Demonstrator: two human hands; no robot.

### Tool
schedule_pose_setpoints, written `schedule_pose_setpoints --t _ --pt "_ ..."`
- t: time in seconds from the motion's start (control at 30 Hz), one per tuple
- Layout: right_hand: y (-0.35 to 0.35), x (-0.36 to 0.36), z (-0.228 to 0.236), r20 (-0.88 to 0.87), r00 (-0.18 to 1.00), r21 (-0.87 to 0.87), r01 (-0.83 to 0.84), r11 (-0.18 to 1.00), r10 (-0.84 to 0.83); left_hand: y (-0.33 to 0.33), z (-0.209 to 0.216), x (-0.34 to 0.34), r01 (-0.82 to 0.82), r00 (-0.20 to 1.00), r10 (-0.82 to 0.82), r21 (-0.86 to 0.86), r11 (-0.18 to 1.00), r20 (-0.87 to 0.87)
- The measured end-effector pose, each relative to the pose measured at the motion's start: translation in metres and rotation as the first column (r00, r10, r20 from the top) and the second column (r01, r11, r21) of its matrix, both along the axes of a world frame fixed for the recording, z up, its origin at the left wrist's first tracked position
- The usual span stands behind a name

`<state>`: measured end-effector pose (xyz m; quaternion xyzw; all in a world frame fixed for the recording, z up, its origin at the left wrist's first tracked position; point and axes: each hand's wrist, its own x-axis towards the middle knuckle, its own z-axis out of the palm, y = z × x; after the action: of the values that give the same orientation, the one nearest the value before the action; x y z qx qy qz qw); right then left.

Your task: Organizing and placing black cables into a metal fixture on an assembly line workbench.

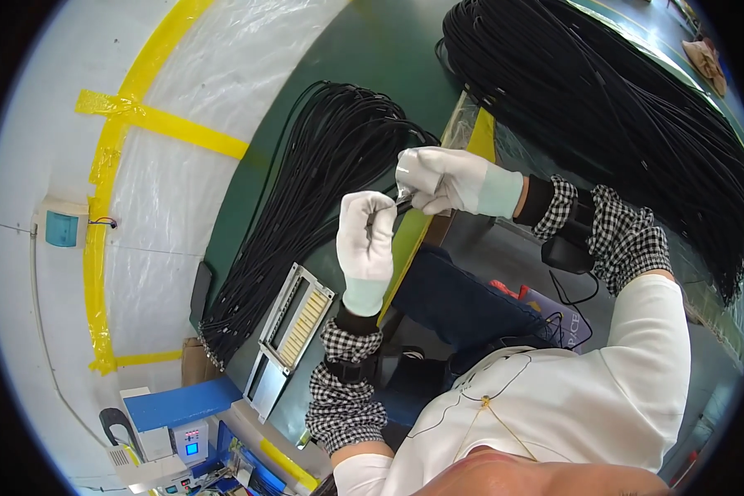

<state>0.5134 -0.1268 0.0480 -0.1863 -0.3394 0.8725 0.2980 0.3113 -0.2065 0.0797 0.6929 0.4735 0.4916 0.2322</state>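
Both my hands wear white gloves and are drawn close together over the table's near edge. My left hand has its fingers curled in a pinch on a black cable. Just right of it and slightly farther off, my right hand is closed on the same cable, its fingertips pressed together. Something shiny shows at those fingertips, too small to make out. Behind my hands a long bundle of black cables lies across the green table, its ends gathered at the left.
A metal frame with a row of cream-coloured slots lies beside my left forearm. To the far right rests a larger heap of black cables. Plastic sheeting edged with yellow tape covers the wall. A blue shelf and equipment stand at lower left.
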Motion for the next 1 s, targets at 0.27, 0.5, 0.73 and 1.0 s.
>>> schedule_pose_setpoints --t 0.27,0.5,0.73,1.0 --pt "-0.003 -0.007 -0.003 0.157 0.936 0.3 0.258 0.919 -0.314 0.005 0.005 0.018 0.365 0.415 0.486 -0.63 0.685 0.769" --pt "-0.014 -0.009 -0.004 0.132 0.916 0.5 0.269 0.823 -0.379 0.01 -0.032 0.01 0.389 0.556 0.198 -0.463 0.797 0.808" --pt "-0.029 -0.017 0.023 0.624 0.747 0.395 -0.049 0.917 -0.229 -0.007 -0.025 0.008 0.227 0.902 0.025 -0.523 0.822 0.43" --pt "-0.051 -0.033 -0.023 0.209 0.978 -0.197 0.02 0.98 0.022 -0.01 -0.003 -0.051 -0.057 0.959 -0.087 -0.486 0.872 -0.27"
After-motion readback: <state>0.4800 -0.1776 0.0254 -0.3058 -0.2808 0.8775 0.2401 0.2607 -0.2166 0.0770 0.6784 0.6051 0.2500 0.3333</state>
